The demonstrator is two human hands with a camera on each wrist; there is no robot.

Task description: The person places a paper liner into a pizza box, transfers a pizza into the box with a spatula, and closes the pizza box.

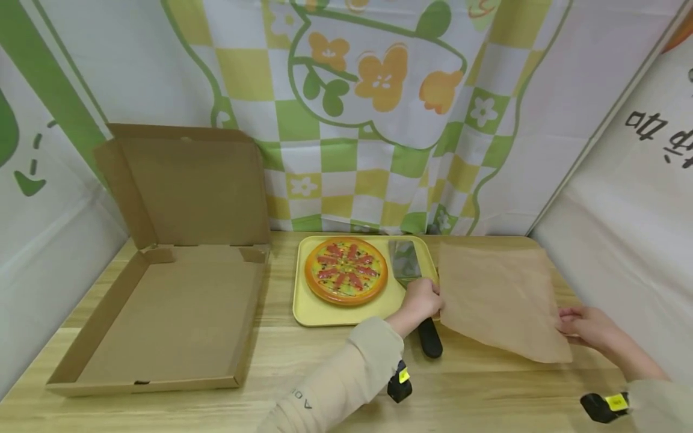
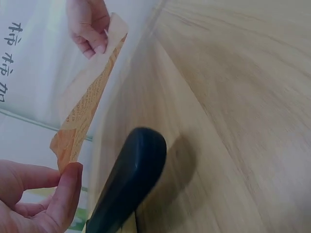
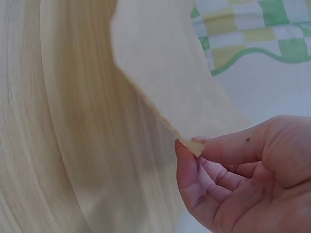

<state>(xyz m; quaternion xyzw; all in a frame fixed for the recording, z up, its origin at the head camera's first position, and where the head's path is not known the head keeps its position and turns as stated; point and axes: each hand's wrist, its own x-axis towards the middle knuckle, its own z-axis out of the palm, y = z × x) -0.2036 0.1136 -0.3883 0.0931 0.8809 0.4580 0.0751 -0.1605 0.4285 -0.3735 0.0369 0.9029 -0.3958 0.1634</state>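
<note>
A sheet of brown paper (image 1: 498, 294) is stretched between both hands over the right part of the table. Its left edge is pinched by my left hand (image 1: 421, 304), thumb against forefinger. My right hand (image 1: 590, 328) pinches the opposite edge the same way. In the left wrist view, printed lettering shows on the underside of the paper (image 2: 85, 109). The right wrist view shows the paper (image 3: 160, 68) lifted off the wood at its near edge. Partly behind my left hand lies a pizza server (image 1: 430, 338) with a black handle, its metal blade on the tray.
A yellow tray (image 1: 325, 316) holds a toy-like pizza (image 1: 346, 270) at the table's middle. To the left, a cardboard pizza box (image 1: 173, 319) stands with its lid raised. Behind the table (image 1: 460, 397) hangs a checked, flowered curtain (image 1: 338, 153).
</note>
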